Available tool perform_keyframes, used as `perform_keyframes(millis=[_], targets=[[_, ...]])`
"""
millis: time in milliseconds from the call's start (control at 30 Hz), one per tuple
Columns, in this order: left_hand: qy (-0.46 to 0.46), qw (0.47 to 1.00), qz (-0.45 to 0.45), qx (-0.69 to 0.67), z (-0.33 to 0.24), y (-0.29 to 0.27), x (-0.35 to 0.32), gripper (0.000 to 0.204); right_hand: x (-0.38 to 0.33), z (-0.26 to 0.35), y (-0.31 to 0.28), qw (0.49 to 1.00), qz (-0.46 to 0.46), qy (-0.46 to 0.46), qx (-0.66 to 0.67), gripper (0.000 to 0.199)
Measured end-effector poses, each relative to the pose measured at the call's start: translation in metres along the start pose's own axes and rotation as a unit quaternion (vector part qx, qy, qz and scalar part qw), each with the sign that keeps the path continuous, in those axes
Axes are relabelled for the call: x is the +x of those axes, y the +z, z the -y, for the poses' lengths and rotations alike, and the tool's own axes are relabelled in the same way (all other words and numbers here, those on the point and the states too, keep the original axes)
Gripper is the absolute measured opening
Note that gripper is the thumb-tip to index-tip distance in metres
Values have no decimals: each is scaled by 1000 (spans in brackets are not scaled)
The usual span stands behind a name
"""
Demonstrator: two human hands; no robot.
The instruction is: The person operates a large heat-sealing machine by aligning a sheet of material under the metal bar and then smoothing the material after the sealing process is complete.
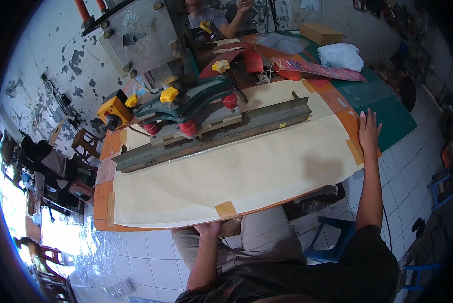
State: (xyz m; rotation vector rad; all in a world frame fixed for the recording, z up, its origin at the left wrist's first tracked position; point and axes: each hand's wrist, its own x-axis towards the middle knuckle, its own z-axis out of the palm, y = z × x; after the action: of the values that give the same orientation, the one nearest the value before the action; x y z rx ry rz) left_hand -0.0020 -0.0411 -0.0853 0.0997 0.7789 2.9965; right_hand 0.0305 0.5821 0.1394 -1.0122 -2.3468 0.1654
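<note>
A large cream sheet (pixel 226 182) covers most of the orange tabletop (pixel 103 194) in front of me, held down by tan tape (pixel 225 209) along its edges. My right hand (pixel 369 130) lies flat at the table's right side, fingers stretched out. Low at the front edge is my left hand (pixel 207 229), its fingers hidden beneath the table. A long grey metal angle bar (pixel 216 134) lies across the sheet. Behind it stands a press head (pixel 186 106) with yellow knobs (pixel 169 94) and red collars (pixel 187 128).
An orange control box (pixel 114 111) sits left of the press. At the back lie red sheets (pixel 236 56), a white plastic bag (pixel 340 56) and a cardboard box (pixel 321 34) on a green surface (pixel 395 121). Another person (pixel 216 20) is across the table. A blue stool (pixel 330 240) stands below.
</note>
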Motion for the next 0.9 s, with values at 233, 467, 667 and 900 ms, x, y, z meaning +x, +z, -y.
perform_keyframes(millis=[233, 467, 667, 900], targets=[[9, 999, -29, 32, 1, 6, -1, 62, 0, 0, 1, 1000, 2, 2, -2, 77], [-7, 1000, -4, 7, 1, 1, -1, 64, -1, 0, 1, 1000, 0, 1, -15, 77], [-11, 1000, -23, -1, 2, 2, -2, 64, -1, 0, 1, 1000, 4, 3, -13, 76], [-8, 1000, -15, -19, 2, -1, 0, 64, 0, -1, 2, 1000, 9, 2, -9, 75]])
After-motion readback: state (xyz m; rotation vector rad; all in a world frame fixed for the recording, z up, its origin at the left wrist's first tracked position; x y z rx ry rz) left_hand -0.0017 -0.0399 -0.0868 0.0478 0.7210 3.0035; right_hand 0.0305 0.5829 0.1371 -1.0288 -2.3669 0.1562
